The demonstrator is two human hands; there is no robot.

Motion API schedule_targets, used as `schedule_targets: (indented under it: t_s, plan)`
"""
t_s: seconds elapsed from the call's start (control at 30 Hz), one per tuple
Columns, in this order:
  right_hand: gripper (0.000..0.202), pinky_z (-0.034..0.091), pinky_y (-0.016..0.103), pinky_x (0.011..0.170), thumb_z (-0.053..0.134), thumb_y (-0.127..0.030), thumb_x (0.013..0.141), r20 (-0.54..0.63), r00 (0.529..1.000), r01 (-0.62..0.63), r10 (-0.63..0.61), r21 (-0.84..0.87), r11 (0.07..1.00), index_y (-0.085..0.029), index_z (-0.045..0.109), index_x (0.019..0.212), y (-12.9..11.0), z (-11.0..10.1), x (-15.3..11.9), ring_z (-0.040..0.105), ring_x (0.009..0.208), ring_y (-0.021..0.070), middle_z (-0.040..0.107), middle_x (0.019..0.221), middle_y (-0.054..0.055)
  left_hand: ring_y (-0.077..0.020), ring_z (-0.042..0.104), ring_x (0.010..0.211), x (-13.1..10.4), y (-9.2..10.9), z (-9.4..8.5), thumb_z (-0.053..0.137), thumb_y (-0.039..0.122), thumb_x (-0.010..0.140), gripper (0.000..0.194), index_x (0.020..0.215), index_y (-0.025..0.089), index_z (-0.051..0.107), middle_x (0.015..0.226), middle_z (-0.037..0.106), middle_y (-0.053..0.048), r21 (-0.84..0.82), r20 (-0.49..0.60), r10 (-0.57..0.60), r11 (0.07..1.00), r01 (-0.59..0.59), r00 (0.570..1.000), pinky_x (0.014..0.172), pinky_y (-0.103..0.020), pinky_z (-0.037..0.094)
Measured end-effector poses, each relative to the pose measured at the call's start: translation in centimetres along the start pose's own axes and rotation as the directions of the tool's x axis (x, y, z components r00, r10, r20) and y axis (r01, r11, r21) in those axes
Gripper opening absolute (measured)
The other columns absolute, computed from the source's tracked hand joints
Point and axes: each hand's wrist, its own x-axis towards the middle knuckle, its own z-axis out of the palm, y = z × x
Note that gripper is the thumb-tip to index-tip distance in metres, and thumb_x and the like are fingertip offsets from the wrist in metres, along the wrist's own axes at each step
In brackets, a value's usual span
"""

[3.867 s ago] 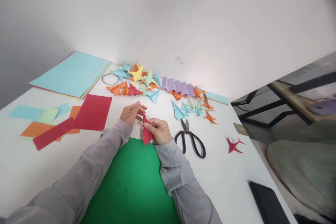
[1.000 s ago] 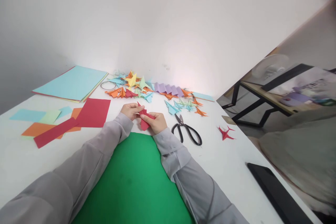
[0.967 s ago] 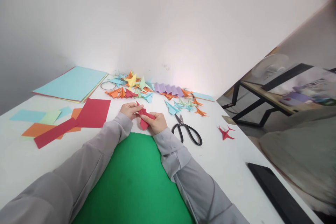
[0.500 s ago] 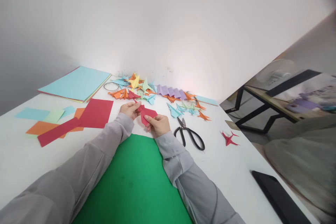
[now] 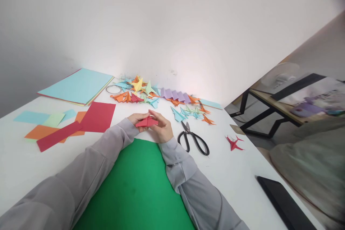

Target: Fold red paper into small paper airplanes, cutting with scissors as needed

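Your left hand [image 5: 138,118] pinches the red folded paper [image 5: 147,122] above the white table [image 5: 229,176]; your right hand [image 5: 164,128], half-open, curves beside it, its grip unclear. Background lettering [image 5: 333,95] is too blurred to read.

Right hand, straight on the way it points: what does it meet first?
Probably the pile of folded paper pieces, past a strip of white table. The right hand points forward and leftward. Height is unclear: it could brush the adjacent left hand or pass over the pile.
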Motion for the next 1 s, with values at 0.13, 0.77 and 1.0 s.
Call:
schedule_targets:
  t_s: [0.13, 0.77, 1.0]
  plan:
    - [0.038, 0.050, 0.030, 0.076, 0.074, -0.022, 0.057, -0.066, 0.997, 0.045, -0.047, -0.028, 0.999, -0.032, 0.069, 0.093, 0.1, 0.3, -0.1, 0.056, 0.092, 0.0180, 0.057, 0.103, 0.003, -0.0072, 0.053, 0.046, 0.1, -0.1, -0.3, 0.058, 0.017, 0.078, 0.016, 0.064, 0.009, 0.061, 0.052, 0.058, -0.002, 0.020, 0.027, 0.001, 1.000, -0.002, 1.000, 0.046, -0.017, 0.043]
    - [0.023, 0.034, 0.018, 0.028, 0.076, -0.032, 0.048, -0.192, 0.912, -0.337, 0.364, 0.158, 0.928, -0.014, 0.061, 0.049, -1.3, 0.6, 0.5, 0.043, 0.028, 0.0058, 0.060, 0.042, -0.001, -0.0146, 0.060, 0.053, -0.3, 1.5, 0.1, 0.064, 0.050, 0.063, 0.040, 0.073, 0.011, 0.062, 0.062, 0.065, -0.006, 0.112, -0.042, 0.269, 0.958, -0.263, 0.962, 0.046, -0.025, 0.047]
    - [0.026, 0.031, 0.015, 0.025, 0.078, -0.031, 0.047, -0.108, 0.933, -0.336, 0.344, 0.083, 0.938, -0.013, 0.059, 0.049, -0.9, 0.8, 0.1, 0.041, 0.025, 0.0048, 0.055, 0.035, -0.002, -0.0098, 0.053, 0.038, -0.4, 1.0, -0.8, 0.083, 0.016, 0.035, 0.031, 0.055, 0.009, 0.061, 0.043, 0.059, -0.001, 0.477, -0.079, 0.358, 0.833, -0.280, 0.930, 0.039, -0.020, 0.041]
